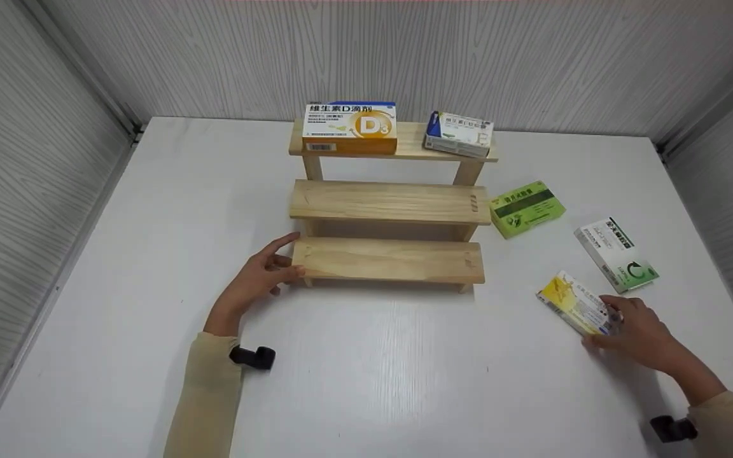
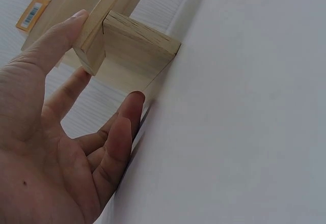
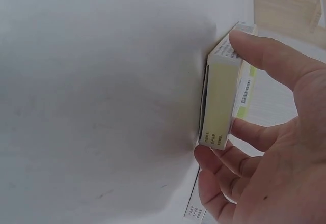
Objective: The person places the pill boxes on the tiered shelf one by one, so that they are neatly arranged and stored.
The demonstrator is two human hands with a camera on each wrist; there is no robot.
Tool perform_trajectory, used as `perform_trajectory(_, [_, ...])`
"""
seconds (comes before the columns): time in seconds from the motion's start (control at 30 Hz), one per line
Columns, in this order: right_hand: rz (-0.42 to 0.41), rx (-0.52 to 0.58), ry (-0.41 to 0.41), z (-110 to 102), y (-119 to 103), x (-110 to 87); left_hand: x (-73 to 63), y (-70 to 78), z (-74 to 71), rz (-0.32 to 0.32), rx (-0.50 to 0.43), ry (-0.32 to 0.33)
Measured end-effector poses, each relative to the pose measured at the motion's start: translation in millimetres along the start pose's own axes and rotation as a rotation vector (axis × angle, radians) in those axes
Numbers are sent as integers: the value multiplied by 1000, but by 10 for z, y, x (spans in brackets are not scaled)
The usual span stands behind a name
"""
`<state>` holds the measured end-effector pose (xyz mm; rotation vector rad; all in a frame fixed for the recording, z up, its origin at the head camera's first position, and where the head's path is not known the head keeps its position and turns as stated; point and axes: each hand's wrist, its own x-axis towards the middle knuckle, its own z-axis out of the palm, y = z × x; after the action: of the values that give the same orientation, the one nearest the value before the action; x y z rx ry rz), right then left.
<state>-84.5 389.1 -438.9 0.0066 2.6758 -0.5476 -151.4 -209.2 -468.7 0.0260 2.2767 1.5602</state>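
A three-step wooden display stand [image 1: 387, 202] stands on the white table. My left hand [image 1: 257, 280] is at its lowest step, thumb and index finger pinching the step's left end; the other fingers curl beside the stand's leg [image 2: 140, 35] in the left wrist view. Over on the right, my right hand [image 1: 641, 334] grips a yellow and white medicine box [image 1: 576, 302] by its near end. Seen from the right wrist, the thumb lies along one side of that box [image 3: 221, 99] and the fingers along the opposite side, low over the table.
On the top step sit an orange and white vitamin D box [image 1: 349, 129] and a smaller white and blue box [image 1: 459, 133]. A green box [image 1: 527, 208] lies right of the stand, and a white and green box [image 1: 614, 253] lies beyond my right hand. Grey panels [image 1: 404, 57] enclose the table.
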Motion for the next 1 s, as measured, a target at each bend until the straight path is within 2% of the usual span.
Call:
perform_trajectory(0.23, [-41,34,57,-51,3,-14,7,25,3,4,2,-7])
perform_trajectory(0.47, [-153,131,165,-203,-83,-44,13,16,5,5,16,-5])
perform_trajectory(0.5, [-164,139,177,-224,-97,-53,-3,50,10,3,17,-7])
perform_trajectory(0.8, [-196,192,240,-455,-284,-96,1,8,26,4,6,-6])
perform_trajectory(1.0, [-282,216,298,-543,-468,-25,-2,5,-2,6,-11,-8])
